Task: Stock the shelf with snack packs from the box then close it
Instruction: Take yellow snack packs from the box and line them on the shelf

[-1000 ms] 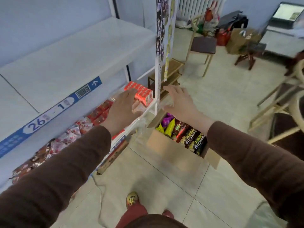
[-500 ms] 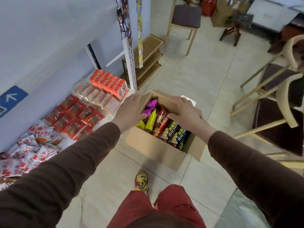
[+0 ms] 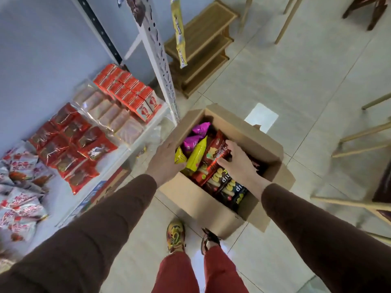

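Observation:
An open cardboard box (image 3: 196, 199) stands on the floor beside the shelf, filled with upright snack packs: purple (image 3: 200, 129), yellow (image 3: 195, 154), red (image 3: 212, 157) and dark ones (image 3: 230, 188). My left hand (image 3: 166, 159) is at the box's left wall, its fingers curled inside next to a small yellow pack (image 3: 179, 157) and hidden from view. Inside the box, my right hand (image 3: 240, 163) has its fingers and thumb closed around the red pack. The white shelf (image 3: 135, 144) on the left carries red cartons (image 3: 129, 92), clear-wrapped packs (image 3: 110, 111) and red bags (image 3: 72, 144).
White-and-red bags (image 3: 19, 187) lie further left on the shelf. A perforated shelf post (image 3: 158, 60) rises beside the box. A low wooden rack (image 3: 203, 45) stands behind it, wooden chairs (image 3: 364, 142) to the right. My feet (image 3: 175, 235) touch the box's near side.
Both hands left the shelf and came down into the box. My view tipped downward and closer. My right hand now reaches deeper, onto the red pack.

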The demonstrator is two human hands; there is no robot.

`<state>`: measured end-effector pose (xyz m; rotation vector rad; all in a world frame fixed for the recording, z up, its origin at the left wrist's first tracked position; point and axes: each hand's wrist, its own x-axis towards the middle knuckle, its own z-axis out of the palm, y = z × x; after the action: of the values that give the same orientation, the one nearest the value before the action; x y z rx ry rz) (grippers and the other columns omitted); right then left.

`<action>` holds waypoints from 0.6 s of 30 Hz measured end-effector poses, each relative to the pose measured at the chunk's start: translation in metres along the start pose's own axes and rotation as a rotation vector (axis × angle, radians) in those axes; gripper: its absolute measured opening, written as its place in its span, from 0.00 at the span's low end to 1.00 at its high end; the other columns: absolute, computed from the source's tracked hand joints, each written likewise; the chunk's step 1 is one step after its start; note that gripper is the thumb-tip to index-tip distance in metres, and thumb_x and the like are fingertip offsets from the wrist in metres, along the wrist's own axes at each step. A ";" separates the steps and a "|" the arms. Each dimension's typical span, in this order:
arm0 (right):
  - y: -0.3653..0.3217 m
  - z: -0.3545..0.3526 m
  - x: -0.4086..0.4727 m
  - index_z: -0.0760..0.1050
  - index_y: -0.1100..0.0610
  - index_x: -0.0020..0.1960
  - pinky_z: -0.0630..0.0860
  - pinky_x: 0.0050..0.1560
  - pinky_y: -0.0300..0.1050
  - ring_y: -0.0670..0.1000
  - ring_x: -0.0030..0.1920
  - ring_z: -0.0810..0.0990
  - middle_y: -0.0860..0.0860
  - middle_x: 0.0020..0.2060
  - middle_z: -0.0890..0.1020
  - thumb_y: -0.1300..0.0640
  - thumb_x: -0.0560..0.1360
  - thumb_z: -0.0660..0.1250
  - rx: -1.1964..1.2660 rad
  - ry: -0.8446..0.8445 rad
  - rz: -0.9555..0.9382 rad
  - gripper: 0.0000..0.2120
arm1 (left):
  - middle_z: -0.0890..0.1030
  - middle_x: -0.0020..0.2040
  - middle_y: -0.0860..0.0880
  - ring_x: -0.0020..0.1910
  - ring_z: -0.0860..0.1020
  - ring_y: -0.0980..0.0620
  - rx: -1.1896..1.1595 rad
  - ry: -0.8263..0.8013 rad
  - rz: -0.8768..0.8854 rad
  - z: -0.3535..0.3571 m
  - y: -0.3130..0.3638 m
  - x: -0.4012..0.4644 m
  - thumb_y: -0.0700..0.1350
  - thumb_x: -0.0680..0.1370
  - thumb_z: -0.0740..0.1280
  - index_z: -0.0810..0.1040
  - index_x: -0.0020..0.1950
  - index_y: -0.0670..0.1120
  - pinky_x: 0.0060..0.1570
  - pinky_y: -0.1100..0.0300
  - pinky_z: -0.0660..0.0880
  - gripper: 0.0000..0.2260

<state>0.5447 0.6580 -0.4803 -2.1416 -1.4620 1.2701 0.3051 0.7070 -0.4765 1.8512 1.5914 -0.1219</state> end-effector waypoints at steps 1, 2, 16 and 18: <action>0.010 0.008 0.017 0.59 0.52 0.80 0.68 0.70 0.50 0.52 0.73 0.70 0.50 0.75 0.69 0.47 0.78 0.69 0.026 -0.011 0.027 0.34 | 0.66 0.75 0.43 0.74 0.64 0.41 -0.011 -0.012 -0.017 0.014 -0.007 0.014 0.55 0.73 0.72 0.59 0.79 0.45 0.72 0.47 0.64 0.39; 0.020 0.017 0.034 0.59 0.52 0.80 0.68 0.70 0.50 0.51 0.73 0.70 0.50 0.75 0.69 0.48 0.78 0.69 0.062 -0.019 0.063 0.34 | 0.68 0.74 0.43 0.73 0.65 0.41 -0.029 -0.018 -0.035 0.029 -0.016 0.027 0.56 0.72 0.72 0.60 0.79 0.47 0.70 0.45 0.66 0.39; 0.129 0.171 0.213 0.55 0.52 0.81 0.66 0.74 0.51 0.55 0.76 0.66 0.52 0.78 0.64 0.48 0.81 0.66 0.332 -0.108 0.258 0.34 | 0.63 0.77 0.45 0.75 0.61 0.43 0.139 -0.119 -0.083 0.183 -0.123 0.175 0.49 0.77 0.71 0.60 0.78 0.43 0.70 0.49 0.65 0.33; 0.133 0.187 0.232 0.55 0.52 0.81 0.65 0.75 0.53 0.54 0.77 0.65 0.52 0.79 0.63 0.48 0.81 0.67 0.312 -0.099 0.250 0.35 | 0.64 0.75 0.43 0.74 0.62 0.42 0.151 -0.104 -0.102 0.195 -0.131 0.189 0.49 0.77 0.71 0.61 0.77 0.42 0.69 0.47 0.66 0.33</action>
<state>0.5114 0.7467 -0.7928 -2.1196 -0.9685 1.5912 0.3022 0.7623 -0.7727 1.8434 1.6426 -0.3878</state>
